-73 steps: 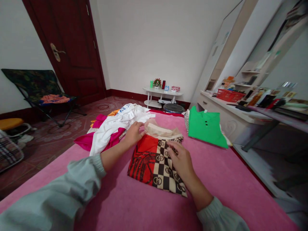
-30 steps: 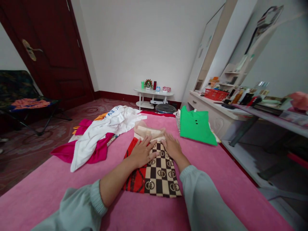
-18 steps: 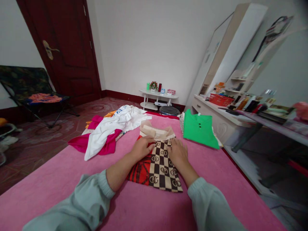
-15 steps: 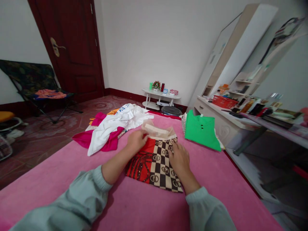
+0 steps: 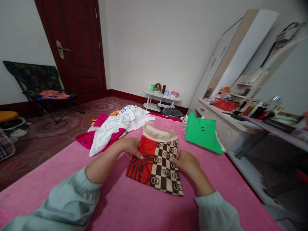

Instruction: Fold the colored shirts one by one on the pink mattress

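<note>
Left hand: pinches shirt's left edge
Right hand: pinches the right edge
Shirt: folded, on pink cover, between both hands
Risk: folds may slip open if either pinch misses lower layers; limp collar could flop

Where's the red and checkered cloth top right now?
In the head view, the top lies mid-picture on the pink bedspread, between the left hand and right hand, with crumpled white cloth farther left and a folded green garment farther right.
</note>
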Demonstrator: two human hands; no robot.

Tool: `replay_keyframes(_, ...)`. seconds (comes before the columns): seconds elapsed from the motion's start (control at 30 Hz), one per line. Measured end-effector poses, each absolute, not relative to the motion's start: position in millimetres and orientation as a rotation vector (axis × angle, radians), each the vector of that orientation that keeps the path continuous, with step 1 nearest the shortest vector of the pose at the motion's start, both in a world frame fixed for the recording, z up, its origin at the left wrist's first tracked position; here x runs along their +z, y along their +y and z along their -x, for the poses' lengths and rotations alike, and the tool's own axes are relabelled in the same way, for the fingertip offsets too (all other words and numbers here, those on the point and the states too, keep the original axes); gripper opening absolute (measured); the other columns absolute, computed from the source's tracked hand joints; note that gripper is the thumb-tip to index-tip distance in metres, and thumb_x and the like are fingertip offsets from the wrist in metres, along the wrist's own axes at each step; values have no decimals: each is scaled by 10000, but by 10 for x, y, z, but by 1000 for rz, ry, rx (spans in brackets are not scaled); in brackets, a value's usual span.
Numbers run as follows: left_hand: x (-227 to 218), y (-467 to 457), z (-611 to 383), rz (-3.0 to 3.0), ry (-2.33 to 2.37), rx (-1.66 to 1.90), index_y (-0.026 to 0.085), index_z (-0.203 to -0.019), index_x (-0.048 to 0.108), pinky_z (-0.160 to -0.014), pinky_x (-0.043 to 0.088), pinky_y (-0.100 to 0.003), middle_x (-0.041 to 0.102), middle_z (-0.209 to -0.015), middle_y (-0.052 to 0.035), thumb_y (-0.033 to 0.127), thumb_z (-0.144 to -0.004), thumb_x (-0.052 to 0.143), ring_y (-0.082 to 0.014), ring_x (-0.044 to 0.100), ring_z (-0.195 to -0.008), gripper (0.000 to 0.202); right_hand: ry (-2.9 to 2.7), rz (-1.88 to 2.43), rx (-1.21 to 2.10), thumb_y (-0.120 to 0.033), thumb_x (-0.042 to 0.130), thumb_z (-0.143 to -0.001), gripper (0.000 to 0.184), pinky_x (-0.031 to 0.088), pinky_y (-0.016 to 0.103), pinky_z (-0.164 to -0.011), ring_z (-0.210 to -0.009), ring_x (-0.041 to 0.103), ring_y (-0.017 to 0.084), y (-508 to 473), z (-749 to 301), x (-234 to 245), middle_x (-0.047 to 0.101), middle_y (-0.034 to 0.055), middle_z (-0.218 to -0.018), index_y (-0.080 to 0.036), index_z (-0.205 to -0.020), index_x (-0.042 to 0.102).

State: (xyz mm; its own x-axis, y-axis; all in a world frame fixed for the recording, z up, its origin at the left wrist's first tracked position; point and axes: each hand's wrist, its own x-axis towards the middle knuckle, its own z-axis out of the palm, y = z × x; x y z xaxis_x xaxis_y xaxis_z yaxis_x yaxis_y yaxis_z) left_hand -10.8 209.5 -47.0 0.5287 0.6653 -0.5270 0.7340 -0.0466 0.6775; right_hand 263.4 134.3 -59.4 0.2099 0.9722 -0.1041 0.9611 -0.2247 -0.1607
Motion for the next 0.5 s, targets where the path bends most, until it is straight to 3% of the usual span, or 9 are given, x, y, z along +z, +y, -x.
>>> replay_keyframes(0.13, -419, 2032, 51, -1794, 1193, 53, 172, -736, 612, -523, 478, -241, 618, -598, 27, 352, -553, 760, -159, 599, -562, 296, -1849, 2308, 262, -351, 607, -723, 140, 351, 272, -559, -728, 637, 214, 1377, -2625, -641, 696, 51, -775, -219, -674, 609)
replay_keyframes(0.27, -443, 1967, -134, -2035, 1215, 365, 162, -673, 594, -505, 408, -205, 596, -599, 27, 260, -601, 666, -124, 544, -558, 142, -1787, 2116, 176, -280, 583, -730, 120, 331, 254, -535, -653, 612, 183, 1398, -2524, -686, 653, 19, -652, -216, -632, 554)
replay_keyframes(0.37, -526, 1891, -356, -1970, 1109, 541, 137, -744, 652, -551, 421, -208, 617, -655, 8, 211, -628, 611, -123, 543, -599, 143, -1747, 1861, 271, -354, 574, -783, 142, 398, 253, -585, -671, 633, 183, 1397, -2415, -743, 673, 18, -694, -214, -789, 596)
replay_keyframes(0.5, -611, 1730, -597, -1837, 720, 381, 119, -963, 696, -610, 460, -220, 638, -738, -5, 203, -717, 537, -122, 554, -637, 305, -1705, 1724, 454, -554, 445, -869, 434, 470, 297, -721, -841, 668, 217, 1419, -2352, -774, 710, 74, -911, -200, -1070, 597)
